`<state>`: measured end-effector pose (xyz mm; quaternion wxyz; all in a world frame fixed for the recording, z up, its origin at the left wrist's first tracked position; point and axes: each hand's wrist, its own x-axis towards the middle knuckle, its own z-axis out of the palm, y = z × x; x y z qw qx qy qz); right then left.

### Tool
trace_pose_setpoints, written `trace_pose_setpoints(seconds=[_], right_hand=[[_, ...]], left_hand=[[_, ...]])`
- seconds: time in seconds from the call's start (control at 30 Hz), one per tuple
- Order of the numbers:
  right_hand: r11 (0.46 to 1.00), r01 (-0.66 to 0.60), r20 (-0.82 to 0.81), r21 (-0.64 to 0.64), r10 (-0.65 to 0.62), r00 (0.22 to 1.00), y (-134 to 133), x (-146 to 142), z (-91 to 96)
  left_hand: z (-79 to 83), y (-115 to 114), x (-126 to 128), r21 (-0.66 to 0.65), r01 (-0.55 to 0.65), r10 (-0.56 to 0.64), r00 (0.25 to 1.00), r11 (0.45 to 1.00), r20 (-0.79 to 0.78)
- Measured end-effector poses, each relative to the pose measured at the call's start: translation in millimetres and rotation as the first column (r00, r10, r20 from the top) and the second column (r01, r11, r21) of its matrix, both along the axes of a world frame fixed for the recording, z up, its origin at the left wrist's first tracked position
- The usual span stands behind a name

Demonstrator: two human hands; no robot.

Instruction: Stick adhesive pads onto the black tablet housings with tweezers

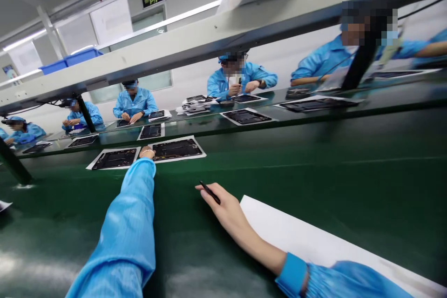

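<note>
The person's left arm, in a pale blue pleated smock sleeve (pixel 127 228), stretched far forward across a dark green glossy workbench (pixel 314 195). The left hand (pixel 147 152) came to rest at the gap between two white sheets, each bearing a flat dark circuit-laden panel (pixel 176 149); most of it was hidden behind the cuff, so how far open it was could not be told. The right hand (pixel 223 202) lay lower, angled toward the left, fingers loosely extended and pinching a slim black pen-shaped tool (pixel 209 192). Its bare forearm rested across a broad white paper sheet (pixel 289 226). Beyond the far bench, co-workers in blue smocks (pixel 240 79) sat working at similar panels.
</note>
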<state>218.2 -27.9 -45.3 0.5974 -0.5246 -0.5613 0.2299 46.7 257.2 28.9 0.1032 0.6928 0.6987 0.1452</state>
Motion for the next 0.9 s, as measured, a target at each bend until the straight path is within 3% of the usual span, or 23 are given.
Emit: trace_pose_setpoints(seconds=[0.17,0.33,0.47,0.6,0.7,0.77,0.83,0.9], right_hand=[[0.997,-0.048,0.054,0.054,0.046,0.997,5.8,-1.9,1.7],[0.995,0.006,0.075,0.096,-0.013,0.997,7.5,-6.2,5.1],[0.981,0.118,-0.006,0.157,-0.118,0.993,6.2,-3.7,28.5],[0.969,0.171,-0.071,0.177,-0.161,0.984,-14.8,22.6,72.8],[0.942,0.182,-0.258,0.282,-0.109,0.960,-59.3,53.2,101.5],[0.927,0.211,-0.319,0.309,-0.108,0.941,-97.9,73.3,111.1],[0.928,0.252,-0.329,0.276,-0.155,0.931,-134.4,92.3,110.9],[0.935,0.298,-0.323,0.192,-0.226,0.919,-164.1,112.7,101.0]], left_hand=[[17.8,-6.4,-7.7,-0.023,-0.076,0.078,0.988,0.997,0.135],[43.2,-44.0,-18.9,0.060,-0.055,0.033,0.947,0.997,0.320],[63.7,-93.6,-23.9,0.110,0.025,-0.074,0.881,0.994,0.468],[67.7,-176.2,-30.5,0.081,0.222,-0.224,0.759,0.972,0.611],[50.1,-261.0,-48.3,0.035,0.431,-0.332,0.637,0.902,0.696],[26.4,-318.3,-69.3,0.037,0.606,-0.463,0.564,0.794,0.684],[-5.3,-365.6,-96.9,0.006,0.686,-0.574,0.604,0.728,0.553],[-39.6,-396.7,-126.1,0.019,0.722,-0.664,0.624,0.691,0.412]])
